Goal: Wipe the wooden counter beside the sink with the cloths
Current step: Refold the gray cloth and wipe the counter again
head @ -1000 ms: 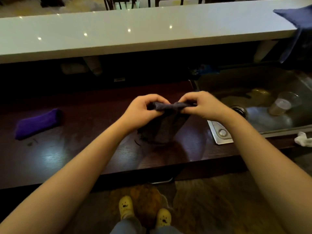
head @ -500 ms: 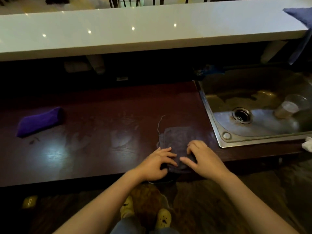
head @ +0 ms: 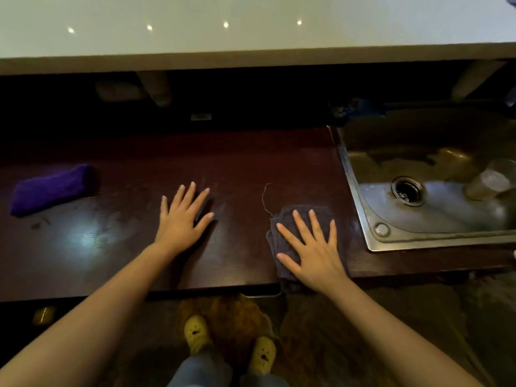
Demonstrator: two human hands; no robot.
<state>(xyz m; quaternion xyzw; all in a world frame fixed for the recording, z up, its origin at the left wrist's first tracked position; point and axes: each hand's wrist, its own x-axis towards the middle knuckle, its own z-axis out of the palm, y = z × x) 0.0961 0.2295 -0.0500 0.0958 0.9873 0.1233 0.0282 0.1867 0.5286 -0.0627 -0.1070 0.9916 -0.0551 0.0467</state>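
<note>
Hands lie flat, fingers wide, gripping nothing: right hand [head: 312,247] presses the grey cloth [head: 284,219] on the bench [head: 243,169]; left hand [head: 183,219] rests beside.

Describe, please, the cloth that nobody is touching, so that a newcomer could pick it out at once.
Start at the steel sink and follow the dark wooden counter away from it, past both hands. Near its far left end lies the purple cloth, rolled into a log. Unlike the dark grey cloth flattened under the right hand, it is vivid and untouched.
</note>
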